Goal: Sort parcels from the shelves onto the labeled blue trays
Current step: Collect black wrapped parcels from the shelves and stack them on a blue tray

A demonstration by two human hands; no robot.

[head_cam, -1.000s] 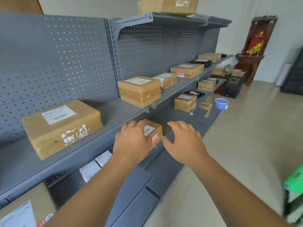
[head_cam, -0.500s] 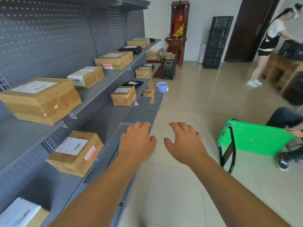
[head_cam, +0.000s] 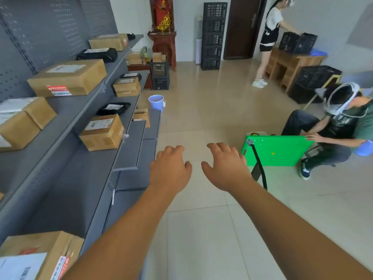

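Observation:
Grey metal shelves (head_cam: 66,122) run along the left, carrying several brown cardboard parcels. One labeled parcel (head_cam: 102,131) sits on the middle shelf, a larger one (head_cam: 67,77) on the shelf above, and another (head_cam: 38,257) lies at the bottom left. Two black bag parcels (head_cam: 113,108) (head_cam: 97,54) also rest on the shelves. My left hand (head_cam: 169,168) and my right hand (head_cam: 226,166) hover palm-down over the floor, fingers apart, holding nothing, to the right of the shelves. No blue trays are in view.
A green folding cart (head_cam: 276,150) stands right of my hands, held by a crouching person (head_cam: 339,128). Another person (head_cam: 270,37) stands at wooden tables with black crates (head_cam: 298,42). A blue bucket (head_cam: 155,102) sits on the floor by the shelves, a black crate stack (head_cam: 214,35) at the back.
My view has swung right, away from the shelves toward the open room. My hands left the small parcel on the shelf and now hang empty over the floor.

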